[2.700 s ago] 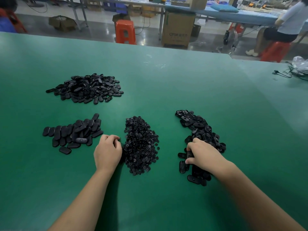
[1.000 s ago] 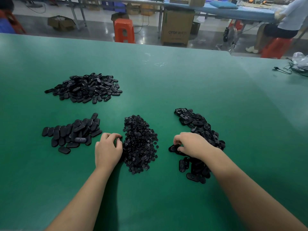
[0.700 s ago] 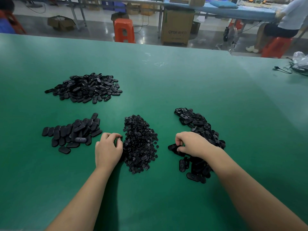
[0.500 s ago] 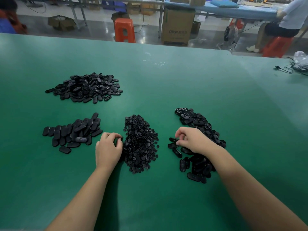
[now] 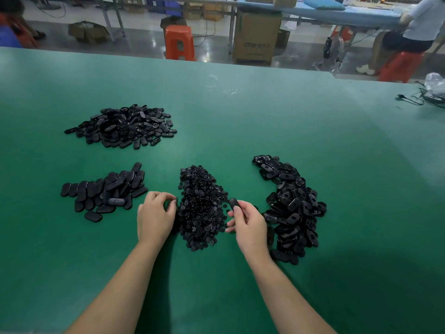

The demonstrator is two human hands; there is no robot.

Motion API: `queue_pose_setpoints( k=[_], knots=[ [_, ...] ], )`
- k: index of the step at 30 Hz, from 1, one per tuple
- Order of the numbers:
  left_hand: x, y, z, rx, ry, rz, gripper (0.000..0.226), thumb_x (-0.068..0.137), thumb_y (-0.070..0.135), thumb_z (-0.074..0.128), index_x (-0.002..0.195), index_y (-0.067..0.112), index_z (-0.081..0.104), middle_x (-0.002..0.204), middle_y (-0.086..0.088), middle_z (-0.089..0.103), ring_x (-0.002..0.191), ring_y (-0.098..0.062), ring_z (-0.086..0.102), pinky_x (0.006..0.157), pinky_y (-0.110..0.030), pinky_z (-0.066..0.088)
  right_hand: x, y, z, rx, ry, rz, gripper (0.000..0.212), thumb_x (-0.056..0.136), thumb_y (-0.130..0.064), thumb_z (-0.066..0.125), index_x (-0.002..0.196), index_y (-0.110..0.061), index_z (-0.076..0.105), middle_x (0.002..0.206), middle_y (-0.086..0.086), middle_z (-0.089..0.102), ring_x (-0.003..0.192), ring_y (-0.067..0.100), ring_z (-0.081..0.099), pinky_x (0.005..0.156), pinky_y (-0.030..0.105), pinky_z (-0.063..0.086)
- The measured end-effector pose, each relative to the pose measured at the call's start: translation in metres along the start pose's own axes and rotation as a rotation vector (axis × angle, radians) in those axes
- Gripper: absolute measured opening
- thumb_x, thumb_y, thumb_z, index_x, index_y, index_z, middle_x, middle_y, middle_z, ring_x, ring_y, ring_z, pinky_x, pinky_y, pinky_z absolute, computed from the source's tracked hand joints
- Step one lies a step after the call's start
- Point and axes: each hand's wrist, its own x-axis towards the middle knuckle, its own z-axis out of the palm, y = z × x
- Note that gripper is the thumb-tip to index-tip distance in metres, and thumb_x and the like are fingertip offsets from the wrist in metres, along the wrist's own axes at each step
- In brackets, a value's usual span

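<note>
My right hand (image 5: 248, 224) pinches a smooth black oval shell (image 5: 233, 203) beside the heap of tiny round discs (image 5: 201, 206); my left hand (image 5: 155, 216) curls at its edge, and I cannot tell its grasp.

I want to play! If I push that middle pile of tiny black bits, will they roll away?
Probably not: the tiny black bits look flat, so they'd likely slide and scatter. They seem light; strays lie loose round the heap.

We have open table (image 5: 277, 121) across the upper right of the frame, while the upper-left heap (image 5: 122, 126), left heap (image 5: 106, 191), middle heap (image 5: 201, 208) and right heap (image 5: 293, 203) leave only narrow lanes between.
</note>
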Motion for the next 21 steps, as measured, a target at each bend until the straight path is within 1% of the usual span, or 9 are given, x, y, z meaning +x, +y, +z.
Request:
queue_pose_setpoints(
  k=[2, 5, 9, 11, 14, 15, 18, 19, 21],
  knots=[
    [0.0, 0.001, -0.001, -0.038, -0.005, -0.011, 0.006, 0.094, 0.018, 0.065, 0.092, 0.022, 0.069, 0.096, 0.008, 0.057, 0.079, -0.01, 0.055, 0.084, -0.042, 0.05, -0.004, 0.008, 0.003, 0.026, 0.054, -0.009, 0.022, 0.105, -0.013, 0.051, 0.118, -0.027, 0.061, 0.091, 0.001, 0.07, 0.063, 0.009, 0.062, 0.063, 0.027, 0.059],
    [0.0, 0.001, -0.002, -0.114, 0.031, -0.043, 0.007, 0.093, 0.013, 0.063, 0.093, 0.019, 0.067, 0.091, 0.003, 0.064, 0.081, -0.018, 0.06, 0.072, -0.034, 0.046, -0.006, 0.017, 0.004, 0.017, 0.074, -0.039, 0.029, 0.105, -0.013, 0.052, 0.127, -0.029, 0.061, 0.093, -0.003, 0.071, 0.063, 0.008, 0.061, 0.064, 0.027, 0.059],
    [-0.003, 0.002, -0.002, -0.16, 0.065, -0.036, 0.023, 0.099, 0.008, 0.058, 0.118, 0.013, 0.07, 0.094, -0.002, 0.064, 0.075, -0.016, 0.055, 0.071, -0.031, 0.042, -0.005, 0.02, 0.005, -0.041, 0.057, -0.077, 0.033, 0.104, -0.012, 0.052, 0.128, -0.034, 0.058, 0.092, -0.013, 0.072, 0.061, 0.009, 0.063, 0.061, 0.029, 0.06],
    [-0.004, 0.003, -0.004, -0.168, 0.073, -0.015, 0.027, 0.1, 0.007, 0.057, 0.123, 0.011, 0.07, 0.094, -0.003, 0.064, 0.076, -0.02, 0.057, 0.072, -0.03, 0.041, -0.005, 0.018, 0.005, -0.078, 0.046, -0.094, 0.03, 0.104, -0.013, 0.052, 0.124, -0.035, 0.057, 0.095, -0.021, 0.071, 0.063, 0.008, 0.064, 0.06, 0.028, 0.059],
    [-0.008, 0.006, -0.006, -0.155, 0.083, 0.005, 0.021, 0.097, 0.008, 0.061, 0.112, 0.012, 0.075, 0.093, -0.001, 0.071, 0.066, -0.012, 0.055, 0.063, -0.026, 0.041, -0.004, 0.017, 0.005, -0.09, 0.063, -0.098, 0.024, 0.104, -0.014, 0.053, 0.12, -0.031, 0.059, 0.091, -0.015, 0.071, 0.061, 0.007, 0.063, 0.056, 0.024, 0.056],
    [-0.009, 0.01, -0.007, -0.162, 0.081, -0.003, 0.018, 0.096, 0.01, 0.063, 0.109, 0.014, 0.075, 0.087, 0.003, 0.071, 0.059, -0.006, 0.052, 0.058, -0.023, 0.039, -0.004, 0.017, 0.004, -0.085, 0.068, -0.096, 0.023, 0.104, -0.014, 0.053, 0.12, -0.029, 0.06, 0.09, -0.013, 0.072, 0.06, 0.007, 0.062, 0.055, 0.023, 0.055],
    [-0.014, 0.033, -0.007, -0.253, 0.025, 0.004, 0.011, 0.095, 0.016, 0.067, 0.098, 0.025, 0.073, 0.064, 0.013, 0.065, 0.049, -0.01, 0.053, 0.045, -0.015, 0.038, -0.004, 0.018, 0.004, -0.089, 0.065, -0.096, 0.024, 0.104, -0.014, 0.052, 0.119, -0.031, 0.059, 0.091, -0.013, 0.072, 0.058, 0.007, 0.06, 0.052, 0.021, 0.052],
    [-0.015, 0.045, -0.006, -0.298, -0.016, 0.018, 0.012, 0.094, 0.017, 0.068, 0.095, 0.028, 0.074, 0.063, 0.014, 0.065, 0.051, -0.008, 0.056, 0.047, -0.014, 0.039, -0.003, 0.019, 0.004, -0.091, 0.067, -0.095, 0.024, 0.104, -0.014, 0.051, 0.119, -0.031, 0.059, 0.091, -0.013, 0.072, 0.057, 0.006, 0.059, 0.052, 0.023, 0.053],
    [-0.015, 0.068, -0.002, -0.371, -0.105, 0.051, 0.013, 0.091, 0.017, 0.072, 0.089, 0.03, 0.076, 0.07, 0.018, 0.069, 0.063, 0.0, 0.061, 0.06, -0.009, 0.043, -0.002, 0.021, 0.004, -0.092, 0.079, -0.088, 0.025, 0.104, -0.013, 0.049, 0.122, -0.026, 0.062, 0.09, -0.012, 0.072, 0.056, 0.006, 0.058, 0.053, 0.028, 0.054]
  ],
)
